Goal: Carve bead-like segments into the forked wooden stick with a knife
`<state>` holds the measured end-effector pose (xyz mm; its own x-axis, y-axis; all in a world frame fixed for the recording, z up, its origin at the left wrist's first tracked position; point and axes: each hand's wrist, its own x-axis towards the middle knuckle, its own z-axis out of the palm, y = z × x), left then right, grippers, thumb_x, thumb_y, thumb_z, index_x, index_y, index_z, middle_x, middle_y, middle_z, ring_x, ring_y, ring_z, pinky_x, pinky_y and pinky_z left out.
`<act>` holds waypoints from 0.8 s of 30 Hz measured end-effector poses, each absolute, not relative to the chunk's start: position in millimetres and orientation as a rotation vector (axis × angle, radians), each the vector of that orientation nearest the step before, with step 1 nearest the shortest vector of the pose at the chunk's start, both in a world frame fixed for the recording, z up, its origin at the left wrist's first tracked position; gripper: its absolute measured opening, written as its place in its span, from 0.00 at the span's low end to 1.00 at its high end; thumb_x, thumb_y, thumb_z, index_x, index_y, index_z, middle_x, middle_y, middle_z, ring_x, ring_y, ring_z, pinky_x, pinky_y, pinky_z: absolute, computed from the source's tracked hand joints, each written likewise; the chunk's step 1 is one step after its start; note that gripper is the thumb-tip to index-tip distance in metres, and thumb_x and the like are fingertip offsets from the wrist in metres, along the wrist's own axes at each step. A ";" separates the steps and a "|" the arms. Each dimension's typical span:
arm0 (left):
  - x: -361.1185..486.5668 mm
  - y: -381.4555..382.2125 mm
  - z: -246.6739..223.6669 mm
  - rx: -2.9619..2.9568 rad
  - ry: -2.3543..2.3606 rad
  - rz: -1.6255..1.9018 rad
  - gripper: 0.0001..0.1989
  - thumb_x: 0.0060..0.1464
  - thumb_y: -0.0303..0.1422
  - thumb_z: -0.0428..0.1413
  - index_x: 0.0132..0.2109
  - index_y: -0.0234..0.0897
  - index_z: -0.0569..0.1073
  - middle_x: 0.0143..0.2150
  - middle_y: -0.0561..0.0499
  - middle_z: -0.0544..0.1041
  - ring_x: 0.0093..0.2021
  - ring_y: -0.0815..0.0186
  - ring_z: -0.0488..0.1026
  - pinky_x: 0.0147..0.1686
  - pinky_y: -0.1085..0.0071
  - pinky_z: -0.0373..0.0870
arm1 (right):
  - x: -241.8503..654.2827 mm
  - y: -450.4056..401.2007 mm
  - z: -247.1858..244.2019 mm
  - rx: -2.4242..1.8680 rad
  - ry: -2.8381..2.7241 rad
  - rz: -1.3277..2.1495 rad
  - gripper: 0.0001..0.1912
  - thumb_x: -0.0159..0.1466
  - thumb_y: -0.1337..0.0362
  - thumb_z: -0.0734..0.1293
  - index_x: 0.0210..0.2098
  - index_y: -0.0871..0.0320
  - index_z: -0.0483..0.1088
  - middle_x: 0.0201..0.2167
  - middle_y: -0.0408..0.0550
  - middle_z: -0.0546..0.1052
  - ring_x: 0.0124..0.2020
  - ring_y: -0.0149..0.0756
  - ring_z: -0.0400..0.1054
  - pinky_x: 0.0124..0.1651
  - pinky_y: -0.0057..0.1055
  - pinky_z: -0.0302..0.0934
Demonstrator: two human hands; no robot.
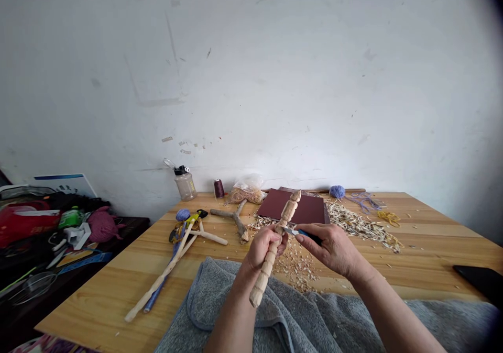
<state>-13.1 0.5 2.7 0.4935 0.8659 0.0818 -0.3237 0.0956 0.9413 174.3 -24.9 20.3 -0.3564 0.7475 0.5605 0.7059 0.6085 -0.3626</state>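
My left hand (262, 249) is wrapped round the middle of a pale carved wooden stick (269, 269). The stick is peeled, has notched rings along it and a pointed top, and slants up and away from me. In my right hand (333, 248) is a carving knife (310, 234) with a blue and black handle, mostly covered by my fingers. Its short blade (290, 230) rests against the stick just above my left hand. Below both hands a grey towel (220, 290) lies over the table's front edge, and wood chips (295, 263) are scattered beyond it.
On the wooden table (118, 274) lie a forked branch (230, 216), peeled sticks (165, 274), dark red sheets (271, 205) and a shavings heap (353, 219). Along the wall stand a bottle (184, 184), a thread spool (219, 188) and a blue yarn ball (337, 191). A black flat object (479, 279) lies right.
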 end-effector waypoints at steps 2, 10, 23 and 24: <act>-13.1 -0.5 3.5 1.158 0.578 0.941 0.08 0.33 0.32 0.48 0.26 0.33 0.65 0.19 0.56 0.60 0.16 0.76 0.52 0.17 0.75 0.45 | 175.4 -25.6 22.1 -1.112 -2.144 0.122 0.19 0.63 0.52 0.57 0.43 0.54 0.74 0.36 0.48 0.79 0.33 0.33 0.73 0.36 0.26 0.64; -13.5 -4.8 10.0 1.155 0.576 0.925 0.08 0.33 0.33 0.48 0.26 0.34 0.65 0.19 0.56 0.61 0.16 0.76 0.53 0.16 0.75 0.45 | 175.5 -28.6 27.1 -1.105 -2.161 0.231 0.21 0.64 0.51 0.56 0.42 0.55 0.74 0.34 0.48 0.79 0.30 0.33 0.72 0.33 0.26 0.63; -10.3 -5.0 8.4 1.249 0.697 0.908 0.04 0.33 0.29 0.48 0.23 0.36 0.59 0.16 0.59 0.54 0.16 0.77 0.48 0.18 0.75 0.43 | 172.4 -26.0 21.5 -1.190 -2.137 0.026 0.21 0.64 0.50 0.55 0.40 0.51 0.75 0.30 0.47 0.79 0.30 0.34 0.73 0.31 0.26 0.62; -10.0 -4.7 7.4 1.265 0.712 0.915 0.04 0.34 0.29 0.48 0.23 0.36 0.59 0.16 0.60 0.53 0.16 0.77 0.48 0.18 0.75 0.43 | 171.8 -25.8 20.6 -1.201 -2.128 0.009 0.21 0.64 0.50 0.55 0.40 0.51 0.75 0.30 0.47 0.79 0.30 0.34 0.73 0.31 0.26 0.62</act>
<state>-10.0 -4.7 7.4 0.4773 0.8779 0.0390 -0.1775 0.0529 0.9827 171.8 -25.8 20.6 -0.3394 0.7582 0.5567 0.7536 0.5733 -0.3215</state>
